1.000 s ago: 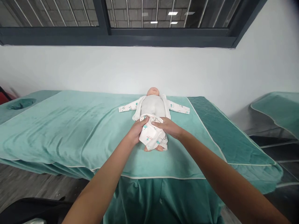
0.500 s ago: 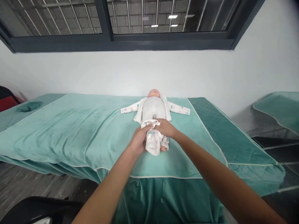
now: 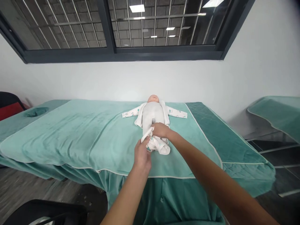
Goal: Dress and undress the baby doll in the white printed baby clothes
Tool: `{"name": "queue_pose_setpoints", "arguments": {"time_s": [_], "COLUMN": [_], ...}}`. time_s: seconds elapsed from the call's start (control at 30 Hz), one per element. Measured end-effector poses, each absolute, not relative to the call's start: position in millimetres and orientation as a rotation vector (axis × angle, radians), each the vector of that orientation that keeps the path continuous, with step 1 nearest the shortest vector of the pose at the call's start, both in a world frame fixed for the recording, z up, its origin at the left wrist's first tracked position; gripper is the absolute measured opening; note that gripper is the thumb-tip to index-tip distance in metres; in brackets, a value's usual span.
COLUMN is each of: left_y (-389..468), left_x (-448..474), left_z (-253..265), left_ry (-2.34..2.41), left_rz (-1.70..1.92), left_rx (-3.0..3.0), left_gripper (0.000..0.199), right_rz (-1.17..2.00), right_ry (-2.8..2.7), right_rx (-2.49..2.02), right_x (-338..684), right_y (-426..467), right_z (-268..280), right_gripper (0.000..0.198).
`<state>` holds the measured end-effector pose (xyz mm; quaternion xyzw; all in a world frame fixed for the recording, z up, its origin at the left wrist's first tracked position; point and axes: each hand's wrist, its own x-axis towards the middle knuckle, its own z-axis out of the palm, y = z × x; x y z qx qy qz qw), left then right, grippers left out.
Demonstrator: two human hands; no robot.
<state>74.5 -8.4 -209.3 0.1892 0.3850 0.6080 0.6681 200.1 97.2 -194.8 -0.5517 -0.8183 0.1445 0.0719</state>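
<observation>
A baby doll (image 3: 152,112) with a pale grey cloth body lies on its back, head toward the wall. Its white printed jacket (image 3: 177,113) is spread open, sleeves stretched to both sides. White printed baby trousers (image 3: 160,145) are bunched around the doll's lower legs, hiding the feet. My left hand (image 3: 142,152) is closed on the near left part of the waistband. Closer to the doll's crotch, my right hand (image 3: 160,129) grips the upper edge of the same trousers. The waistband is stretched slantwise between both hands.
The doll rests on a bed with a light green cover (image 3: 70,134); a darker green strip (image 3: 217,134) lies at the right. Behind are a white wall and a barred window (image 3: 126,54). A black chair (image 3: 44,212) stands at the lower left, another green-covered surface (image 3: 278,111) at the right.
My left hand has pulled its side of the waistband toward me, away from my right hand. The hanging trouser fabric has swung right and bunched up. The camera view has shifted slightly.
</observation>
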Motion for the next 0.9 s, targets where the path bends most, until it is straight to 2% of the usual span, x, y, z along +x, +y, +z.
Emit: {"name": "queue_pose_setpoints", "arguments": {"time_s": [0.4,0.63,0.9], "left_y": [-41,-38,-14], "left_x": [53,47,37], "left_z": [-250,-270,-266], "left_ry": [1.085,1.26,1.004], "left_rz": [1.41,1.352,1.227], "left_rx": [0.362,0.626,0.587], "left_gripper": [0.036,0.026,0.038], "right_rz": [0.434,0.481,0.656], "right_ry": [-2.534,-2.552,-2.465], "right_rx": [-1.697,-1.678,-1.568], "right_x": [201,204,208], "right_y": [97,98,95], "right_z": [-196,-201,-202], "right_gripper": [0.025,0.022,0.018]}}
